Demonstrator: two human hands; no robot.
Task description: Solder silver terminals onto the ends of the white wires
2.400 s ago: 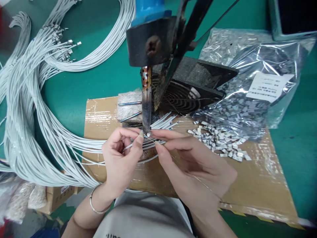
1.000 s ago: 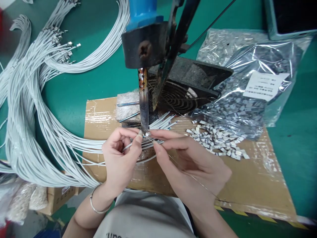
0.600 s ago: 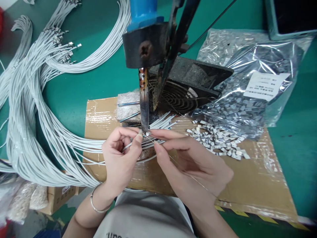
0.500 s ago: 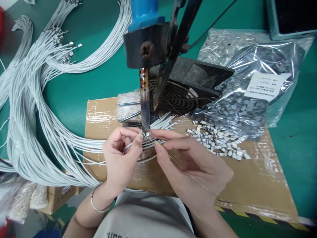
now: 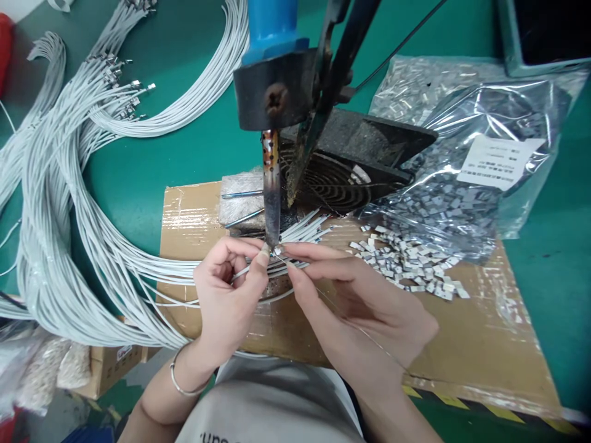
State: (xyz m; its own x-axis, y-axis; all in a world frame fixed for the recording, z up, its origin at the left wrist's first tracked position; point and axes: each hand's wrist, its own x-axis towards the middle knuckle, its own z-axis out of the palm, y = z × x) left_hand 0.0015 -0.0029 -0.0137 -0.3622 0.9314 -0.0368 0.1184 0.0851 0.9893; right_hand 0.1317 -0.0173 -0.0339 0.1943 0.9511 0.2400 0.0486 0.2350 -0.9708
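Under the tip of a mounted soldering iron (image 5: 271, 212), my two hands meet. My left hand (image 5: 233, 289) is closed, pinching the end of a white cable right beside the tip. Between the fingers of my right hand (image 5: 351, 295) runs a thin solder wire (image 5: 376, 346), its end reaching toward the tip. A small pale metal piece (image 5: 277, 250) sits at the tip between my fingertips; my fingers partly hide it. More white cables (image 5: 178, 269) pass behind my left hand, and their ends (image 5: 307, 229) lie beyond the tip.
Loose small metal connectors (image 5: 415, 261) lie on the cardboard (image 5: 484, 344) to the right. Behind them are plastic bags of connectors (image 5: 466, 209). A black fan (image 5: 341, 175) stands behind the iron. Large bundles of white cables (image 5: 41, 246) cover the left side.
The whole view has shifted slightly right. Both hands keep nearly the same pose at the iron's tip.
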